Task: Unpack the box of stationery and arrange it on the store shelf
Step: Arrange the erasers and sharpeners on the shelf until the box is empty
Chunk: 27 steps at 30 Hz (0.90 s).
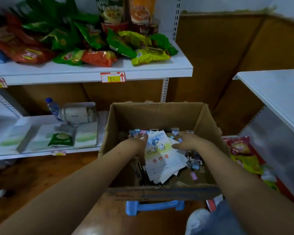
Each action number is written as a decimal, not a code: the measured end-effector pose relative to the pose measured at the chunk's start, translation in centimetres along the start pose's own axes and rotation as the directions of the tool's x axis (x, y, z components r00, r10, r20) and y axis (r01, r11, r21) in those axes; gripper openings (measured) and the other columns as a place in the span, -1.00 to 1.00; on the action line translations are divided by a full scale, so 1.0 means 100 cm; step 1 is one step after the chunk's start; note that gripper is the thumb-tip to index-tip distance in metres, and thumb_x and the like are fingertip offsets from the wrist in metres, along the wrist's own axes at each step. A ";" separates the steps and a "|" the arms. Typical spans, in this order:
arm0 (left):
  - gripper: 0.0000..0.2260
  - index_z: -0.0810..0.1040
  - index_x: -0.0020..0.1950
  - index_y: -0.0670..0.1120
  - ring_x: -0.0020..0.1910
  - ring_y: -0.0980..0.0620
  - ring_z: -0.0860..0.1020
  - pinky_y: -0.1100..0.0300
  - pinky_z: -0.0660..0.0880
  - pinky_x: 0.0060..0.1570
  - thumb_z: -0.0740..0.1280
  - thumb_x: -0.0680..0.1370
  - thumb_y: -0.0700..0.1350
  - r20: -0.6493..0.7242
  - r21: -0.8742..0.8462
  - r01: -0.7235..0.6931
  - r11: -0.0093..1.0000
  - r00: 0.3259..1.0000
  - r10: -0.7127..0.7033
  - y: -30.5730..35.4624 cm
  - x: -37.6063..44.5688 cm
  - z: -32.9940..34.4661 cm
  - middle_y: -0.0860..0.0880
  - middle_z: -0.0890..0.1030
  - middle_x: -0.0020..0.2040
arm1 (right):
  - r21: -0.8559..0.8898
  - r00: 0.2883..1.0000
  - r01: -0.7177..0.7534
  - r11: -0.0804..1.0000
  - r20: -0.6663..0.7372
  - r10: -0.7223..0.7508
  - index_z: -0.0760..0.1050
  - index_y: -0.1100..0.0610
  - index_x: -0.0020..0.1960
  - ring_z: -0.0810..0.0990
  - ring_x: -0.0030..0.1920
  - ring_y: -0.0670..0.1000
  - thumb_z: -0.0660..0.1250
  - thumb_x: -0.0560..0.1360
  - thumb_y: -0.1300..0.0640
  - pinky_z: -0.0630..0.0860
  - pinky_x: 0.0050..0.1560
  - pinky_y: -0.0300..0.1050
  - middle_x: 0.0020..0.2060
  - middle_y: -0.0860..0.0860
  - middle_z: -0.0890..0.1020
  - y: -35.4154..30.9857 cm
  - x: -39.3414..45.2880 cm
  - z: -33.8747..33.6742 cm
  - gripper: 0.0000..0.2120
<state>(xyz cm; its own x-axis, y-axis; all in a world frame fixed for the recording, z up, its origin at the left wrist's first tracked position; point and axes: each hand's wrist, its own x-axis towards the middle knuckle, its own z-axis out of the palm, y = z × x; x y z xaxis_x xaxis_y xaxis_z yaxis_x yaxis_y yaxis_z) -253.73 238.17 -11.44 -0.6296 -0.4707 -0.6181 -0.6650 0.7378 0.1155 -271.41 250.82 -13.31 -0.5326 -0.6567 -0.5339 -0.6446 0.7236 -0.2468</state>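
An open cardboard box [156,114] stands on a blue stool [153,206] in front of me. Inside lie a stack of white printed paper packs [163,160] and several small pastel binder clips [193,162]. My left hand [136,142] is inside the box at the left edge of the packs, fingers curled over small clips. My right hand [185,141] is at the packs' upper right corner, also curled around small clips. What each hand grips is partly hidden and blurred.
A white shelf [143,72] above holds snack bags and cup noodles. A lower shelf [41,154] at left carries tissue packs and a water bottle [52,106]. Another white shelf [270,85] stands at right, snack bags [241,150] beneath. Wooden floor below.
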 end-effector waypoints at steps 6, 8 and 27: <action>-0.34 0.46 0.37 -0.17 0.16 -0.09 0.60 0.01 0.59 0.14 0.56 0.34 -0.01 0.071 -0.823 0.214 0.526 0.958 -0.278 -0.011 0.043 0.042 -0.12 0.58 0.26 | 0.071 0.997 0.071 0.995 0.024 -0.072 0.12 0.11 0.54 0.39 0.36 0.12 0.45 0.31 -0.35 0.44 0.27 0.00 0.48 0.10 0.29 -0.002 0.026 0.038 0.00; -0.43 0.44 0.34 -0.23 0.14 -0.12 0.61 -0.01 0.60 0.11 0.54 0.39 -0.19 0.050 -0.901 0.202 0.384 0.927 -0.371 -0.012 0.048 0.049 -0.16 0.58 0.25 | 0.170 0.997 0.068 0.983 0.014 -0.072 0.10 0.09 0.53 0.45 0.31 0.10 0.49 0.22 -0.36 0.50 0.19 0.03 0.44 0.07 0.36 -0.001 0.025 0.053 0.09; -0.81 0.58 0.21 -0.08 0.00 -0.04 0.64 0.12 0.56 -0.15 0.34 0.60 -0.20 -0.058 -0.998 -0.054 0.040 0.992 -0.116 -0.002 0.004 -0.019 -0.09 0.67 0.07 | 0.625 0.923 0.367 0.689 -0.338 -0.185 0.37 0.03 0.41 0.56 0.21 0.01 0.23 0.63 0.14 0.52 0.23 0.10 0.25 -0.05 0.57 -0.009 -0.060 -0.020 -0.65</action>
<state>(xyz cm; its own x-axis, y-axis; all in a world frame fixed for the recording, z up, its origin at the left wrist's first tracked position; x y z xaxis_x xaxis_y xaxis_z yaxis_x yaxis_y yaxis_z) -254.60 236.98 -10.25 -0.5708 -0.5801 -0.5811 -0.3932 -0.4282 0.8137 -268.67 253.70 -8.28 -0.5574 -0.8119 -0.1738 -0.2965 0.3901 -0.8717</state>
